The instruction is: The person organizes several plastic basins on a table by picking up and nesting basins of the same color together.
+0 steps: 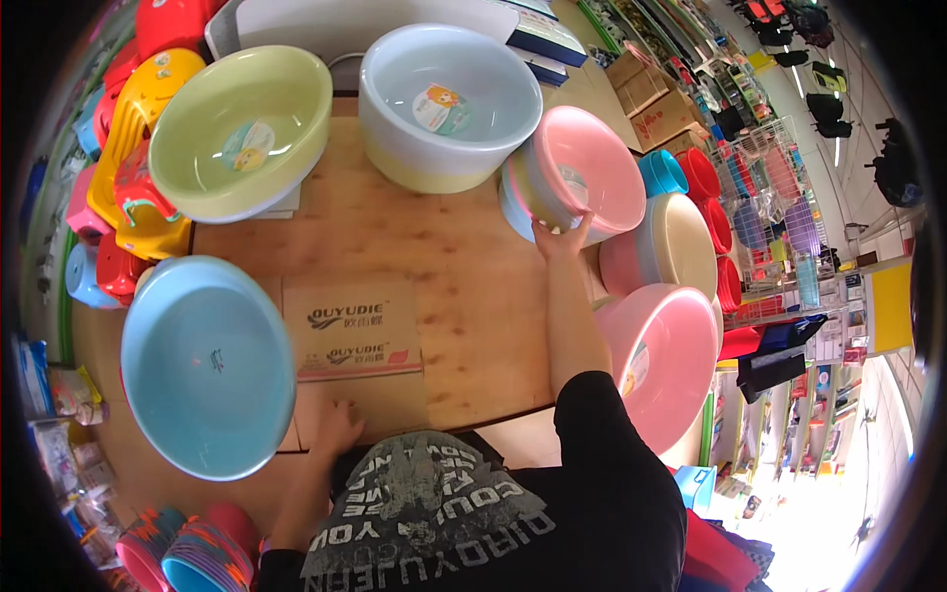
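My right hand (562,235) grips the near rim of the tilted pink plastic basin (603,163), the top one of a small stack at the table's right. My left hand (342,428) rests near a flattened cardboard piece (355,399) at the near edge of the wooden table (481,296); its fingers look loosely curled. Beside it on the left stands a tilted blue basin (207,362). A green basin (244,133) is at the back left, and a stack topped by a pale blue basin (451,89) is at the back middle.
Right of my arm are a big pink basin (666,370) and a cream basin stack (684,248). Yellow and red plastic items (137,155) crowd the left. Cardboard boxes (658,111) and shop shelves lie beyond. Stacked basins (207,555) are on the floor, lower left.
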A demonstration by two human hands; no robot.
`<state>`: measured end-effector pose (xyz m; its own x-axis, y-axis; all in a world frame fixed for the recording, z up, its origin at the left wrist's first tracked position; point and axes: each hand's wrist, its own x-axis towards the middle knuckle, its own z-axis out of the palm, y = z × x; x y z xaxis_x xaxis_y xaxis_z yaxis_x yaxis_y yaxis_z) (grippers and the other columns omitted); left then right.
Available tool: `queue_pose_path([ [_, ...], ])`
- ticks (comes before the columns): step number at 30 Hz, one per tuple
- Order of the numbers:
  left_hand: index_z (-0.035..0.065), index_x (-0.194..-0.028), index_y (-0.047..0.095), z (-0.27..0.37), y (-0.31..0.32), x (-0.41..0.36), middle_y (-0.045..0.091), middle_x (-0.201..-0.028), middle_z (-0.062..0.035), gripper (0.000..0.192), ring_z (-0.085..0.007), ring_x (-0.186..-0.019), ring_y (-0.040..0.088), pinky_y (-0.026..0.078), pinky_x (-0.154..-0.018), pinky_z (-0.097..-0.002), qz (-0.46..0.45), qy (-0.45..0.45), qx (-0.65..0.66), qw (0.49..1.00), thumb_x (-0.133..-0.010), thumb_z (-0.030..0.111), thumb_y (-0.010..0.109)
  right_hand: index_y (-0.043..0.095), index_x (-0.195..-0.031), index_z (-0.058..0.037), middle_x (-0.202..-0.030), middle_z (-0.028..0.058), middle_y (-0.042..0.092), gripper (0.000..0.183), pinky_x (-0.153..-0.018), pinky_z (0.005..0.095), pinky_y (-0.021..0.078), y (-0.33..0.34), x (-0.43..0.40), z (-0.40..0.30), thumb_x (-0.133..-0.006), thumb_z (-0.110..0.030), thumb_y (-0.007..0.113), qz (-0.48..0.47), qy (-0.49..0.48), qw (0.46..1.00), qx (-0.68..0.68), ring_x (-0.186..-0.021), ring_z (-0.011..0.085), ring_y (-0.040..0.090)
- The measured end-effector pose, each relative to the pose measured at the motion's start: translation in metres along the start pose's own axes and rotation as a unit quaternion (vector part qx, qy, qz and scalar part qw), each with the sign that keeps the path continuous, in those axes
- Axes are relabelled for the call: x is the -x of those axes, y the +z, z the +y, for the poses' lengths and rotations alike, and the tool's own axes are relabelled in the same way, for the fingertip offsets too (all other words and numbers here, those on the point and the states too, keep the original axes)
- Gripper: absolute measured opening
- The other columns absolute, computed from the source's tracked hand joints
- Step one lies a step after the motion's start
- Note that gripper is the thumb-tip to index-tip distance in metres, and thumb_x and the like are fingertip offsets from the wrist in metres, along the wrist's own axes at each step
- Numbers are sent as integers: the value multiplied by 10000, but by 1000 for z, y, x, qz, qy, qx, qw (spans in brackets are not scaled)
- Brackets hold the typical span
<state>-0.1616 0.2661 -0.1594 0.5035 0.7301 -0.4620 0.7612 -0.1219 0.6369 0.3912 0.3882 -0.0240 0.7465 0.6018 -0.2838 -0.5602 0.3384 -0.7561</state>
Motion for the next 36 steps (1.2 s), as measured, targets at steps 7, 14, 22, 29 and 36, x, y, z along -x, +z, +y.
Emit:
queue_pose_path([
  [7,-9,-1191,570,-28,33,-26,538,-1191,-337,555,-494,-1093,550,472,-961,-529,43,-36,-19,998,-772,315,737,330,-1509,-151,-1536,56,337,891,-1126,428,304,12,-101,-21,-838,-651,636,71,80,975,-196,-1350,268,332],
  [14,-19,-1215,534,-5,28,-36,453,-1265,-355,686,-534,-1060,542,471,-934,-567,71,-99,-19,992,-667,330,754,335,-1513,-162,-1567,67,325,822,-1127,481,306,0,-186,-52,-885,-634,578,40,5,984,-171,-1384,291,343],
  [22,-7,-1213,527,0,19,-37,475,-1241,-332,722,-501,-1056,563,481,-910,-560,18,-186,-57,981,-654,380,771,175,-1575,-202,-1621,135,138,989,-1094,601,336,-15,-258,-80,-835,-710,590,32,-3,993,-114,-1416,410,237],
  [29,-54,-1110,582,13,10,-45,522,-1173,-336,703,-498,-1095,548,479,-933,-545,-24,-182,-87,979,-656,443,786,171,-1569,-161,-1593,168,169,1018,-1149,592,291,-35,-274,-120,-828,-711,602,185,38,980,-58,-1438,399,235],
  [36,-80,-1183,576,9,17,-48,546,-1185,-355,773,-507,-1136,530,461,-974,-548,-18,-158,-66,985,-664,462,759,494,-1352,64,-1316,123,540,483,-1073,401,383,44,-202,-53,-955,-199,575,107,-320,932,134,-1225,274,513],
])
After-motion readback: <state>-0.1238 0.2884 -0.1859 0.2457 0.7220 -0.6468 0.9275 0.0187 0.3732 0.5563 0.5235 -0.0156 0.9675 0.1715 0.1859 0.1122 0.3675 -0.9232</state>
